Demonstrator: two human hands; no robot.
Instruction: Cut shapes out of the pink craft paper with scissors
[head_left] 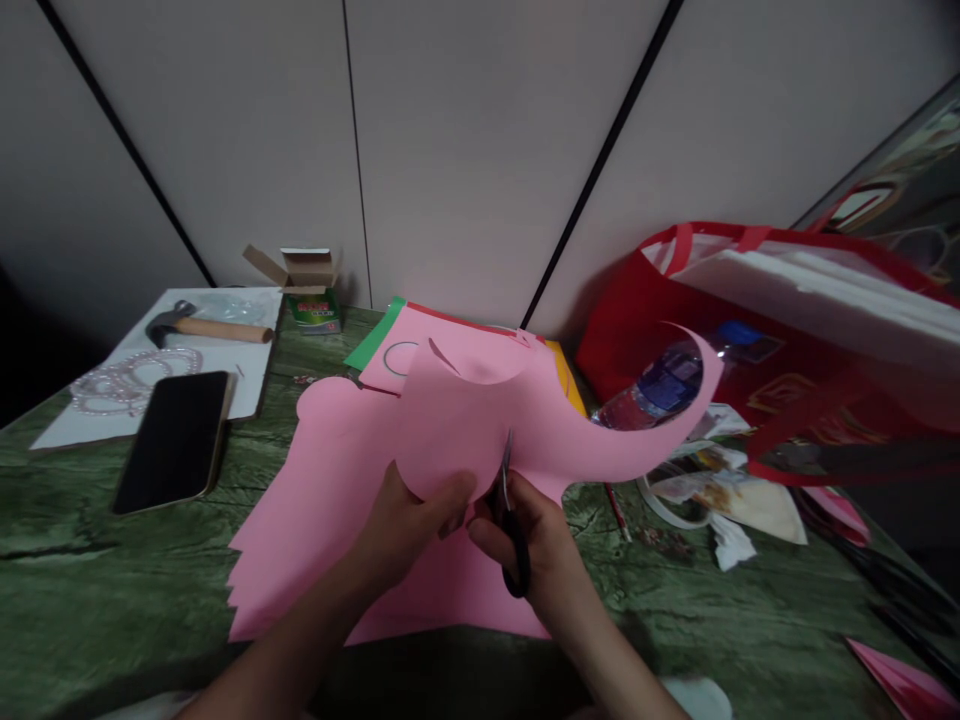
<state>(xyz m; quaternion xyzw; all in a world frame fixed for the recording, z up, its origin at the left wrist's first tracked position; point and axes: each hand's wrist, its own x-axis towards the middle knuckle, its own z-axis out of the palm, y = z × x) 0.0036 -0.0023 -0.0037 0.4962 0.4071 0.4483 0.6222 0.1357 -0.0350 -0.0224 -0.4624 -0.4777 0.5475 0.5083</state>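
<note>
A sheet of pink paper (465, 425) is lifted in front of me, its edge partly cut into a curve. One long curved strip sweeps from it to the right. My left hand (409, 525) pinches the paper's lower edge, thumb on top. My right hand (529, 535) has its fingers in the black handles of a pair of scissors (514, 540). The scissor blades point away from me and lie against the paper, with a cut line beside them. Below spreads a larger stack of pink sheets (315, 510) on the green table (60, 560).
To the left, a phone (176, 440), a hammer (217, 328) and beads (112, 385) lie on or by a white board (251, 375). An open green box (315, 310) stands behind. Rightward are a plastic bottle (652, 390), a red bag (622, 310) and scraps.
</note>
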